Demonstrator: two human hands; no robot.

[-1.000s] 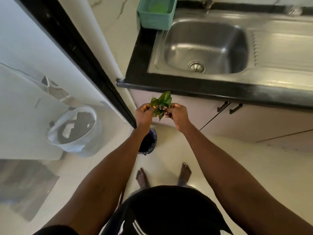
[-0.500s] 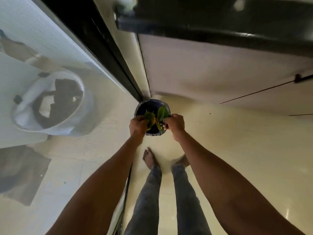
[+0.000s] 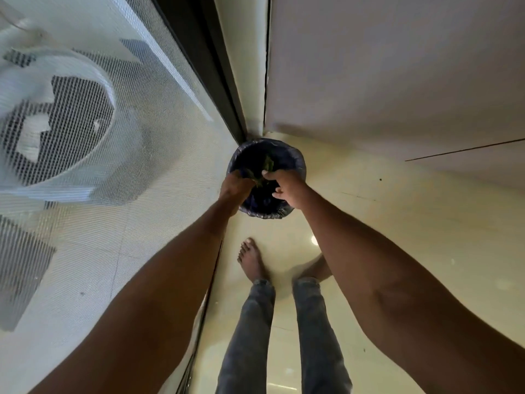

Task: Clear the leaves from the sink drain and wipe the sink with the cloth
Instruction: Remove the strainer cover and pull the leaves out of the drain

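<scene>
Both hands hide blurred leaves inside bin — grip unclear.

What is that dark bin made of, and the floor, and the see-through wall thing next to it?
The bin seems lined with thin dark plastic bag: its rim looks crinkled and slightly shiny. The floor looks like glossy cream tile, showing bright reflections and faint joint lines. The screen looks like fine woven mesh, metal or plastic I cannot tell; tiny grid holes show a washing machine behind.

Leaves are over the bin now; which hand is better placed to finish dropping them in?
Probably the right hand: its fingers pinch the leaves over the bin. The left hand is at the near rim.
</scene>
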